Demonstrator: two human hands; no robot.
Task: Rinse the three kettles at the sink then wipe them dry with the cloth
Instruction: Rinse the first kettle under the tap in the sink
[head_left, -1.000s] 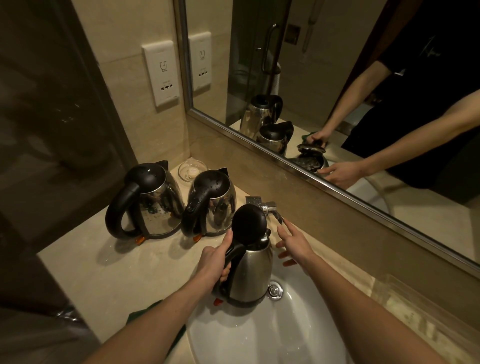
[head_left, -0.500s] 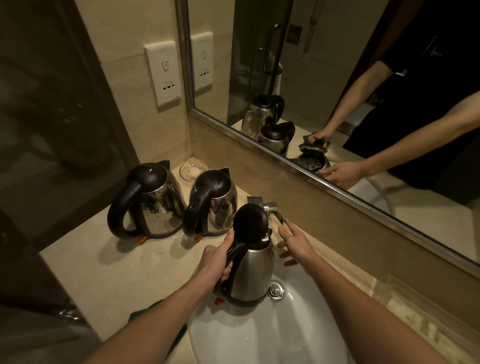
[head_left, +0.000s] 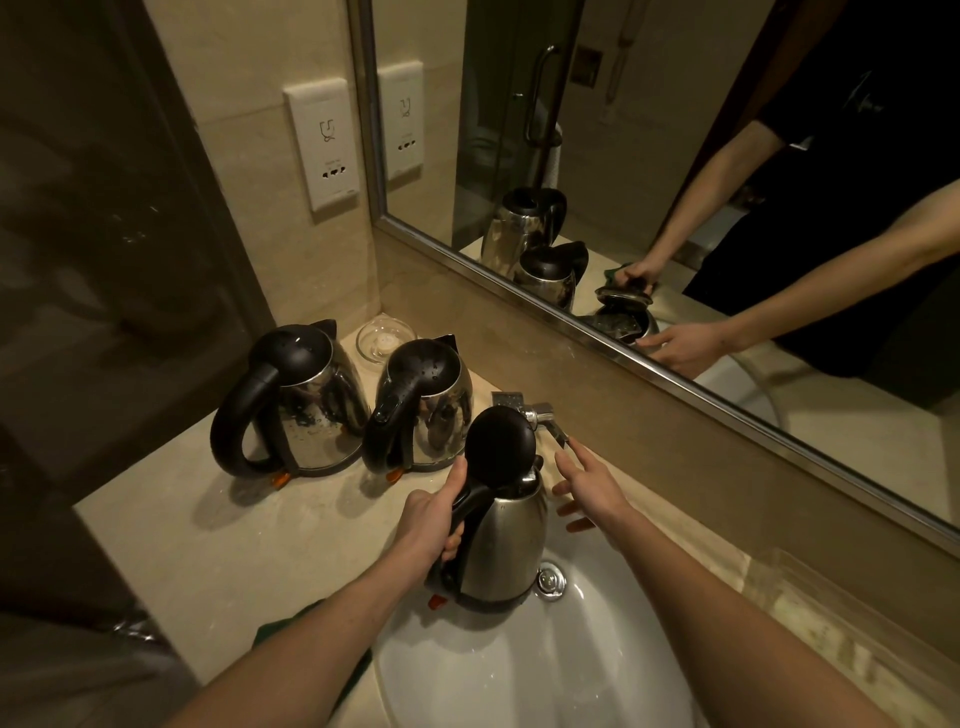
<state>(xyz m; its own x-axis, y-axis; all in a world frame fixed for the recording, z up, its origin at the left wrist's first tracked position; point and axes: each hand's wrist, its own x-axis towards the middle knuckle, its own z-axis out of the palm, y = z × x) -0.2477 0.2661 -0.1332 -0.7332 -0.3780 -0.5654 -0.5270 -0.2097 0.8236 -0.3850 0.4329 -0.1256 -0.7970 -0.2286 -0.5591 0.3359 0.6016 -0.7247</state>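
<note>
While my left hand (head_left: 434, 525) wraps tight around the black handle, the steel kettle (head_left: 501, 545) hangs upright over the white sink (head_left: 519, 670), its black lid (head_left: 500, 448) flipped up and open, right under the chrome tap (head_left: 540, 415). Its brushed body looks dull beside the two others. My right hand (head_left: 589, 488) is spread loose, fingers apart, fingertips reaching to the tap's lever and just about touching it; it grips nothing. Over on the counter (head_left: 208, 545) to the left, the second kettle (head_left: 423, 410) and the third kettle (head_left: 293, 400) stand side by side with lids down, shiny and beaded with drops, a small glass dish (head_left: 383, 340) tucked behind them in the corner. The green cloth (head_left: 280, 629) peeks out from under my left forearm at the sink's edge. The mirror (head_left: 675, 182) shows both my arms at work.
</note>
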